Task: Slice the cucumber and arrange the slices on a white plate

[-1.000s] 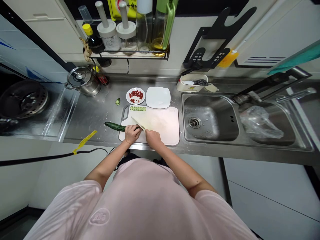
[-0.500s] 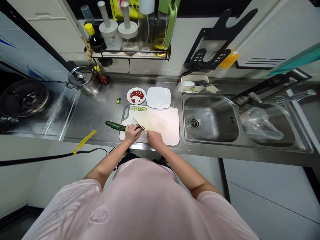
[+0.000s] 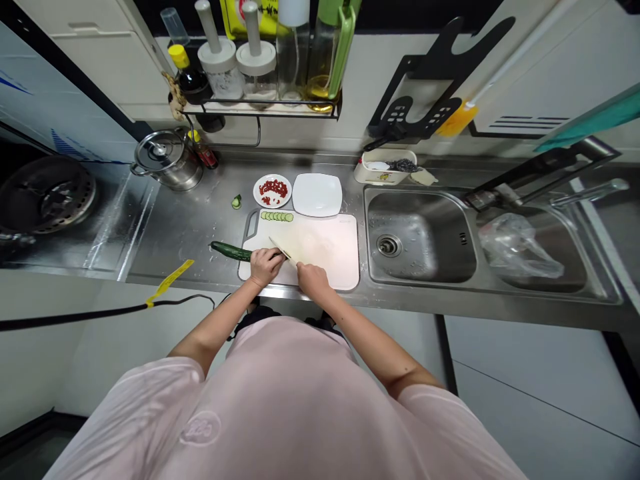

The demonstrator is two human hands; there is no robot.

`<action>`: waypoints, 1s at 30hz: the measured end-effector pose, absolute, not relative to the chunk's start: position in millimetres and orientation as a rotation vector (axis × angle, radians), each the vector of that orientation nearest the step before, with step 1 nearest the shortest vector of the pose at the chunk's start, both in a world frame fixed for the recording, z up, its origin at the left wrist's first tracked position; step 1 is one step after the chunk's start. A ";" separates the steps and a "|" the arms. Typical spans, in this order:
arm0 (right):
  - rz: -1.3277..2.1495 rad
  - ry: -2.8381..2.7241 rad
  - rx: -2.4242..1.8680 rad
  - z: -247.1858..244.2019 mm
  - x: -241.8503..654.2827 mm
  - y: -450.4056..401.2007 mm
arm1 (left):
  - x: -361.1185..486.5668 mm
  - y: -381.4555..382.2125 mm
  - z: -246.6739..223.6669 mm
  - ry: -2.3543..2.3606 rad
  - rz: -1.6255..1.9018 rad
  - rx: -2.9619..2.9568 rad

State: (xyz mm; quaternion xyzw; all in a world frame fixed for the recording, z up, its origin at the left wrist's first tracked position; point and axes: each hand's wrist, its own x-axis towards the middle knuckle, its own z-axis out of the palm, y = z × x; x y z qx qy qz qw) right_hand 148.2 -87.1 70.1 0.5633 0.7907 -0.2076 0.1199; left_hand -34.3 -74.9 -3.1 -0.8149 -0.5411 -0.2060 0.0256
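A dark green cucumber (image 3: 230,251) lies across the left edge of the white cutting board (image 3: 335,257). My left hand (image 3: 265,267) is closed around its right part, with the fingers over the cut end. In my right hand (image 3: 313,280) is the handle of a knife (image 3: 281,249), whose blade points up and left, close beside my left fingertips. Several thin cucumber slices (image 3: 277,217) lie in a row at the board's top left. Behind the board are a plate of chopped red pieces (image 3: 273,202) and a bare white plate (image 3: 317,195).
Cucumber scraps (image 3: 237,201) and a lidded steel pot (image 3: 167,160) stand to the left. On the right is a double sink (image 3: 425,240) with a plastic bag (image 3: 517,247). A white caddy (image 3: 384,175) sits behind it. A bottle rack (image 3: 265,110) hangs above the counter.
My right hand and the knife have shifted slightly to the right. My left hand stays on the cucumber in nearly the same place.
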 end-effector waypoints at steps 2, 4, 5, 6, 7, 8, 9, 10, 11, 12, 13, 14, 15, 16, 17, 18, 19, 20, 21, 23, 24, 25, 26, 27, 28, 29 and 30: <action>-0.608 2.306 1.638 70.1 149.4 -87.4 | -34.1 -75.2 -2.4 -1.674 -0.636 -2.516; -0.613 2.301 1.630 70.8 147.3 -85.0 | -33.9 -75.3 -2.1 -1.681 -0.635 -2.513; -0.616 2.300 1.628 71.2 145.2 -82.9 | -34.0 -75.2 -2.2 -1.683 -0.636 -2.515; -0.619 2.301 1.627 71.6 142.6 -80.5 | -34.0 -75.1 -2.3 -1.681 -0.638 -2.519; -0.620 2.306 1.626 71.9 139.7 -77.9 | -34.1 -75.0 -2.5 -1.679 -0.641 -2.520; -0.619 2.313 1.627 72.0 136.7 -75.2 | -34.3 -74.8 -2.7 -1.674 -0.645 -2.520; -0.618 2.319 1.629 72.1 133.8 -72.8 | -34.5 -74.7 -2.8 -1.670 -0.648 -2.519; -0.616 2.322 1.631 72.0 131.5 -70.9 | -34.6 -74.6 -2.9 -1.668 -0.652 -2.516; -0.616 2.323 1.635 71.9 129.9 -69.6 | -34.7 -74.5 -3.0 -1.668 -0.652 -2.516; -0.617 2.324 1.639 71.7 129.2 -69.1 | -34.8 -74.4 -3.0 -1.668 -0.653 -2.516; -0.618 2.324 1.642 71.5 129.5 -69.5 | -34.7 -74.4 -3.0 -1.669 -0.656 -2.516; -0.621 2.324 1.644 71.3 130.8 -70.8 | -34.6 -74.3 -3.0 -1.670 -0.660 -2.515; -0.623 2.323 1.645 71.1 133.1 -72.9 | -34.5 -74.4 -2.9 -1.672 -0.667 -2.511; -0.623 2.319 1.646 71.0 136.0 -75.6 | -34.3 -74.4 -2.7 -1.673 -0.672 -2.508; -0.623 2.312 1.647 70.8 139.3 -78.7 | -34.1 -74.5 -2.5 -1.676 -0.676 -2.505; -0.622 2.298 1.648 70.7 142.7 -81.8 | -33.9 -74.7 -2.3 -1.681 -0.678 -2.504; -0.624 2.288 1.645 70.6 145.9 -84.7 | -33.7 -74.8 -2.0 -1.686 -0.678 -2.506; -0.625 2.277 1.641 70.5 148.5 -87.0 | -33.6 -75.0 -1.7 -1.690 -0.676 -2.509; -0.626 2.270 1.638 70.4 150.5 -88.6 | -33.5 -75.2 -1.5 -1.694 -0.675 -2.511; -0.625 2.269 1.633 70.5 151.9 -89.3 | -33.3 -75.4 -1.2 -1.695 -0.673 -2.512; -0.624 2.274 1.631 70.6 151.4 -88.6 | -33.2 -75.5 -1.2 -1.695 -0.669 -2.511; -0.623 2.284 1.629 70.6 150.2 -87.4 | -33.1 -75.4 -1.3 -1.695 -0.665 -2.508; -0.622 2.291 1.628 70.7 148.3 -85.7 | -33.1 -75.3 -1.5 -1.695 -0.659 -2.506; -0.619 2.297 1.629 70.8 146.0 -83.7 | -33.1 -75.2 -1.7 -1.695 -0.653 -2.505; -0.616 2.302 1.631 70.8 143.3 -81.5 | -33.3 -75.0 -1.9 -1.695 -0.649 -2.504; -0.613 2.303 1.635 70.9 140.3 -79.2 | -33.4 -74.8 -2.1 -1.694 -0.646 -2.505; -0.611 2.305 1.640 71.0 137.2 -76.9 | -33.7 -74.6 -2.2 -1.693 -0.646 -2.509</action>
